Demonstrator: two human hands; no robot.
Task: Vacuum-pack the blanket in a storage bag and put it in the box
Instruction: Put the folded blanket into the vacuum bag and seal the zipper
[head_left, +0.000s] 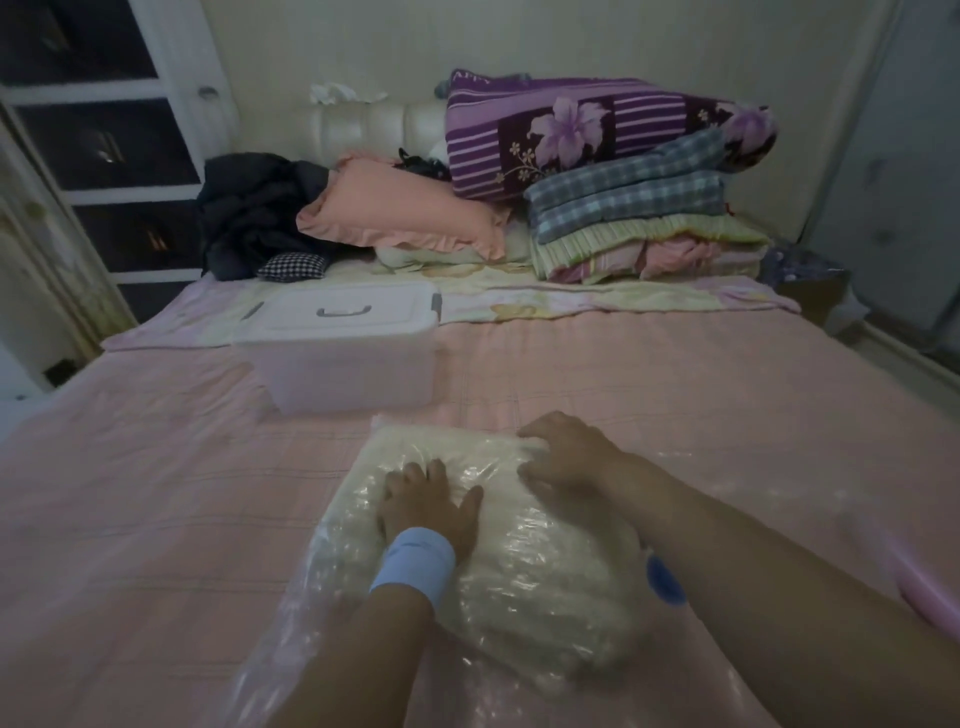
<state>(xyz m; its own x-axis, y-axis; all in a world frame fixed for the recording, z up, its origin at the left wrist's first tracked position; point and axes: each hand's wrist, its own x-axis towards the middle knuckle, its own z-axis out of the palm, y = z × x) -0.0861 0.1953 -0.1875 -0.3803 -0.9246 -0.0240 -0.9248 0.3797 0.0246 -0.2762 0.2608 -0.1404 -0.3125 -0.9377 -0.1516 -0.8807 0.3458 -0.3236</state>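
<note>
Lying on the pink bedsheet (156, 493) near the lower middle of the view, a cream blanket (545, 597) is seen enclosed in a clear plastic storage bag (291, 623). The blanket is bunched into a soft, rounded bundle, and the plastic over it is wrinkled and glossy, with highlights across the creases. Loose, flat film is spread beyond the bundle towards the near left. A round blue valve (665, 584) is partly seen at the bundle's right side, just beside the right forearm. The left hand (426, 504), with a pale blue wristband (415, 564) on its wrist, is laid palm-down on the middle of the bundle, its fingers straight and spread, so that the bag is pressed from above and nothing is grasped. The right hand (566, 457) is placed at the far right corner of the bundle, where its fingers and thumb are curled onto the plastic and a fold of the bag appears to be gripped. Beyond the bundle, slightly to the left and apart from it, a translucent white box (353, 374) is set on the bed, with its lid (291, 317) on and a grey handle (343, 312) on top. Further back, a peach pillow (400, 208) and stacked bedding (639, 218) are piled by the headboard.
</note>
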